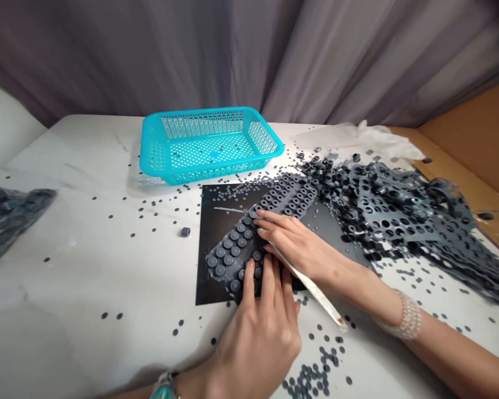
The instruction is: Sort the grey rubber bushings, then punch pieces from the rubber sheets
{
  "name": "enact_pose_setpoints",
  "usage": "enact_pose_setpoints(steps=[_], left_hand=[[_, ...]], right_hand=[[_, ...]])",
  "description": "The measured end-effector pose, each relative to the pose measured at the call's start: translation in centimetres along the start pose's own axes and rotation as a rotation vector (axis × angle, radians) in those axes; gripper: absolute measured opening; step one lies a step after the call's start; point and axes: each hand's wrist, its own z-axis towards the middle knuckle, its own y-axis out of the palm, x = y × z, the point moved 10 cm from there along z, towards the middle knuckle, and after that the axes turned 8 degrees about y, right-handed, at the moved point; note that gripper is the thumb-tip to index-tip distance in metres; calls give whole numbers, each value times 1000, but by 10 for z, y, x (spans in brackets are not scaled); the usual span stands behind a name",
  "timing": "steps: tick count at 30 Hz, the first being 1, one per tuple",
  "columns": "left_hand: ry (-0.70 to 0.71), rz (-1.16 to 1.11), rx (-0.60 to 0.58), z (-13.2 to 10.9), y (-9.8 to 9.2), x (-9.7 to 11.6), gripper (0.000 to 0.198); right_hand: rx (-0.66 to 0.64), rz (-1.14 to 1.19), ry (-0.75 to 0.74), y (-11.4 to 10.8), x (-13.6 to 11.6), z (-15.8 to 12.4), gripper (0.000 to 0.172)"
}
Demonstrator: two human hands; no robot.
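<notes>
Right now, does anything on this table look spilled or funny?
Yes, many small dark round discs lie scattered over the white table, around the black sheet and near the blue basket. They look spilled, lying loose in no order.

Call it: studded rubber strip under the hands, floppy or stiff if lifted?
The studded rubber strip is probably floppy: the punched sheets heaped beside it, seemingly the same rubber, lie curled and draped. It likely feels light, with only a thin web between studs. It seems unlikely to roll, lying flat on the black mat.
</notes>
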Motion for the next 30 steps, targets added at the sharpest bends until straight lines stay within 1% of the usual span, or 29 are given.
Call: enact_pose_setpoints(steps=[1,3,7,9,10,12,15,17,22,26,30], left_hand=[[-3,-3,-5,0,0,0,37],[-10,-8,-11,0,1,0,37],[-13,7,-27,0,2,-2,40],[-8,17,-27,-1,2,-3,41],[-5,20,-21,-1,2,-2,42],[5,23,-14,0,2,-1,41],[2,30,-9,0,2,-1,39],[-5,30,-4,-1,2,-1,39],[5,22,-8,-1,2,-1,39],[6,22,-19,-1,3,-1,39],[1,23,-1,-1,0,-2,38]], right_hand=[[16,0,8,-1,2,1,20],[88,1,43,-8,10,4,21],[256,-25,233,-31,47,2,23],[282,-38,310,-39,60,-2,23],[274,-32,319,-40,62,-3,22],[214,11,266,-37,55,-3,20],[93,65,129,-25,34,-3,20],[59,68,76,-19,25,-4,21],[44,71,49,-13,23,-6,22],[26,71,61,-8,26,-6,22],[29,76,67,-5,25,-5,20]])
